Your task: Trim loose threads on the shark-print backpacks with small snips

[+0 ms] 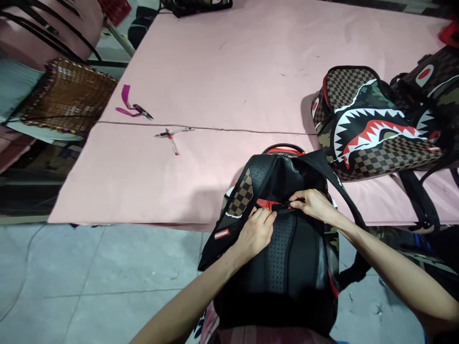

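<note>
A black backpack (301,267) leans against the table edge with its padded back panel and shoulder straps facing me. Across the upper back panel runs an opening with red lining (265,204) showing. My left hand (257,230) is closed on the lower left edge of that opening. At its right end, my right hand (311,203) pinches the black edge between thumb and fingers. The left shoulder strap carries a brown checkered patch (242,195) and a small red-and-white label (222,233).
Checkered shark-mouth backpacks (376,129) stand on the pink-covered table (215,62) at right. Small snips (143,112) with a purple ribbon and pens (174,133) lie at left, near a cord crossing the table. A woven basket (68,98) sits beyond the left edge.
</note>
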Action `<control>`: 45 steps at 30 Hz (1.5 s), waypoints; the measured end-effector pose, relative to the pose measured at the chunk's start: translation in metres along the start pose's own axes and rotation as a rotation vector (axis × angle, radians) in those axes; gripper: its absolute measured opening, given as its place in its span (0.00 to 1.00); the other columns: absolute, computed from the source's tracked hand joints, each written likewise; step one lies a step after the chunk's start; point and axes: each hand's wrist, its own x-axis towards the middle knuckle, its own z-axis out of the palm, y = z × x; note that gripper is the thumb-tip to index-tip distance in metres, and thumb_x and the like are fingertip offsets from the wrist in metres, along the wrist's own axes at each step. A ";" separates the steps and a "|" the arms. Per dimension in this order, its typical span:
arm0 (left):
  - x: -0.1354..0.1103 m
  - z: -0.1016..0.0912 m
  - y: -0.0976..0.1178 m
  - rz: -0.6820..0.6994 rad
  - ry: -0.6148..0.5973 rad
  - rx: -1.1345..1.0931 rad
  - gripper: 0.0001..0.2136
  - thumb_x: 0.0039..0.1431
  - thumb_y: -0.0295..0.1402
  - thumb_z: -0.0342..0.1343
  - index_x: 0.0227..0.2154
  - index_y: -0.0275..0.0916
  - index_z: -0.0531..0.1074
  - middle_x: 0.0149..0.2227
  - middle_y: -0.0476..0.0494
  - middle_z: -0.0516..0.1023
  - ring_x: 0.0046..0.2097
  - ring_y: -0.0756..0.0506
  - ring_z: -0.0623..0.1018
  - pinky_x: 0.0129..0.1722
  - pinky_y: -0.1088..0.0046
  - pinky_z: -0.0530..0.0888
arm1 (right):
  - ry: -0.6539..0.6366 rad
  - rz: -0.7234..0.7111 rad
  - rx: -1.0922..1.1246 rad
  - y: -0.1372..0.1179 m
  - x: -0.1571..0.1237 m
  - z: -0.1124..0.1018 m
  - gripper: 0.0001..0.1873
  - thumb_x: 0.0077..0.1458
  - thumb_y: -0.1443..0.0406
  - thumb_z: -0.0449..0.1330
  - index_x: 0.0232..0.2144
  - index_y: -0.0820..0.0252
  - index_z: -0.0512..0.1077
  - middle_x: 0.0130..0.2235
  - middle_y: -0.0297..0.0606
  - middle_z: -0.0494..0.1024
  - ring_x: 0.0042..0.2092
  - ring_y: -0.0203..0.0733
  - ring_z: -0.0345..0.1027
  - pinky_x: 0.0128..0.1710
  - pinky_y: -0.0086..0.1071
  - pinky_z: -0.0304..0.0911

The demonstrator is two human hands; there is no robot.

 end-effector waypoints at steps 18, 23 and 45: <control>0.009 -0.002 -0.001 0.027 0.079 0.015 0.11 0.58 0.24 0.46 0.40 0.35 0.70 0.30 0.45 0.70 0.38 0.47 0.71 0.50 0.64 0.69 | 0.152 -0.004 -0.067 -0.012 -0.001 0.024 0.13 0.55 0.61 0.53 0.41 0.55 0.72 0.40 0.39 0.78 0.41 0.44 0.71 0.37 0.32 0.59; 0.017 -0.006 0.001 -0.094 -0.020 0.025 0.10 0.59 0.26 0.45 0.38 0.37 0.71 0.33 0.44 0.72 0.39 0.46 0.73 0.43 0.70 0.71 | 0.357 0.037 0.522 -0.002 0.007 0.026 0.14 0.53 0.59 0.53 0.39 0.59 0.69 0.37 0.37 0.76 0.37 0.39 0.69 0.38 0.31 0.60; 0.073 -0.009 -0.003 -0.371 -0.369 0.120 0.15 0.57 0.21 0.37 0.38 0.28 0.69 0.38 0.30 0.73 0.39 0.42 0.74 0.38 0.68 0.67 | 0.281 0.009 0.682 0.011 0.002 0.025 0.14 0.45 0.58 0.57 0.32 0.61 0.66 0.32 0.35 0.73 0.34 0.38 0.66 0.36 0.31 0.58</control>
